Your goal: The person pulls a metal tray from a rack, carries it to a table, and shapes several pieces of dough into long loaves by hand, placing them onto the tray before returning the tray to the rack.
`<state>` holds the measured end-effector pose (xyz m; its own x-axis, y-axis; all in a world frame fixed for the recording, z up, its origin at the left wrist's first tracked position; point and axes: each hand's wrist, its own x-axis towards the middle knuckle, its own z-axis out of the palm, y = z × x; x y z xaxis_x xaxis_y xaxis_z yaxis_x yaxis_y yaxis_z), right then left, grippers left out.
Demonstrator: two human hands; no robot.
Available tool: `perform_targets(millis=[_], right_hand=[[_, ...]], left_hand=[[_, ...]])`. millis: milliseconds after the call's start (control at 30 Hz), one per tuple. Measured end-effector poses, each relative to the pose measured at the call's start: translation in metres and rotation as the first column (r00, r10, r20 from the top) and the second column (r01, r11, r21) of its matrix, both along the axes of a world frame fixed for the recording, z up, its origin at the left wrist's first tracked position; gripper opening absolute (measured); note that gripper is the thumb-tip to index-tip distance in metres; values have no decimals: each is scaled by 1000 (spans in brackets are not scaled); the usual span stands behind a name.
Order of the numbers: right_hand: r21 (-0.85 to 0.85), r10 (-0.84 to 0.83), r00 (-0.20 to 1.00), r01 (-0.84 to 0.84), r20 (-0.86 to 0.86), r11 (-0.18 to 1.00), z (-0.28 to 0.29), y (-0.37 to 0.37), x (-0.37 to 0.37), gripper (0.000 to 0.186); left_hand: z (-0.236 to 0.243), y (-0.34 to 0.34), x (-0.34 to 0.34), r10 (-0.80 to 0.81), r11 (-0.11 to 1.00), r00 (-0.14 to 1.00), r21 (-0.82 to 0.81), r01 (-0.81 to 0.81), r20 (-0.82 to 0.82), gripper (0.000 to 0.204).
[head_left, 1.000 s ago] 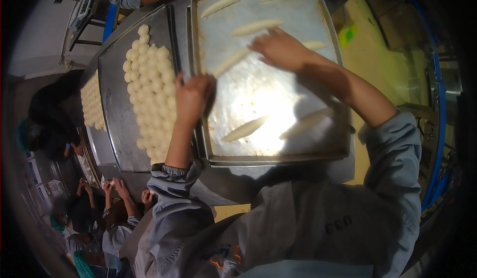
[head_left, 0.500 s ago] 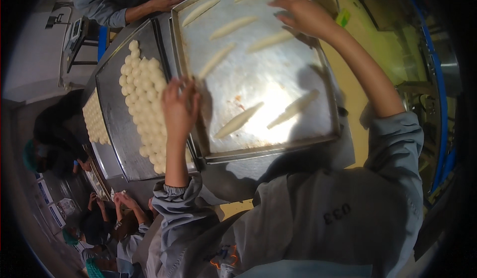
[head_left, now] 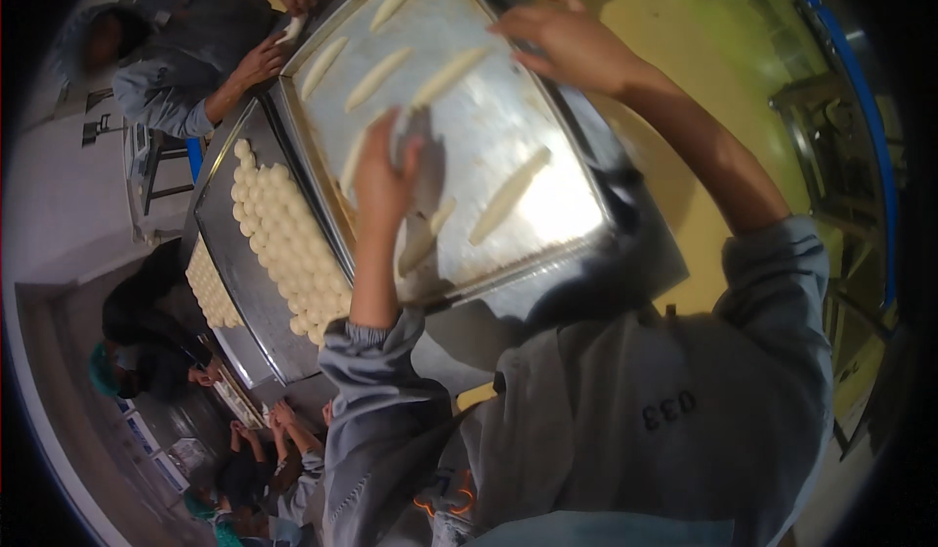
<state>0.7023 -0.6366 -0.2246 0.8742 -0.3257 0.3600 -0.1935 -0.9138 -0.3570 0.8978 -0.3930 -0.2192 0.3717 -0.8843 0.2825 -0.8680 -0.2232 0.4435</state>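
Six pale dough sticks [head_left: 508, 195], elongated

My left hand [head_left: 383, 178] reaches forward, fingers loosely curled, palm down. My right hand [head_left: 567, 44] stretches farther away, arm extended, fingers bent downward.

Tray of round dough balls [head_left: 283, 244], possibly a stool [head_left: 161, 161]
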Motion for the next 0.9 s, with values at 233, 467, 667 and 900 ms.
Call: perform_targets(millis=[233,467,667,900], right_hand=[[233,326,915,-272,-240,934,4,60,-70,35],[34,333,863,-347,-381,937,-11,67,-38,14],[-51,312,903,-341,-295,939,-10,62,-44,11],[-40,225,928,-247,-296,968,-11,92,-74,48]], left_hand=[[-1,69,-108,-24,994,977,96,46,-213,43],[-31,74,-126,171,977,969,157,-144,-176,36],[-26,87,-126,170,979,961,148,-139,-218,36],[-15,107,-137,129,940,990,324,-105,-53,42]])
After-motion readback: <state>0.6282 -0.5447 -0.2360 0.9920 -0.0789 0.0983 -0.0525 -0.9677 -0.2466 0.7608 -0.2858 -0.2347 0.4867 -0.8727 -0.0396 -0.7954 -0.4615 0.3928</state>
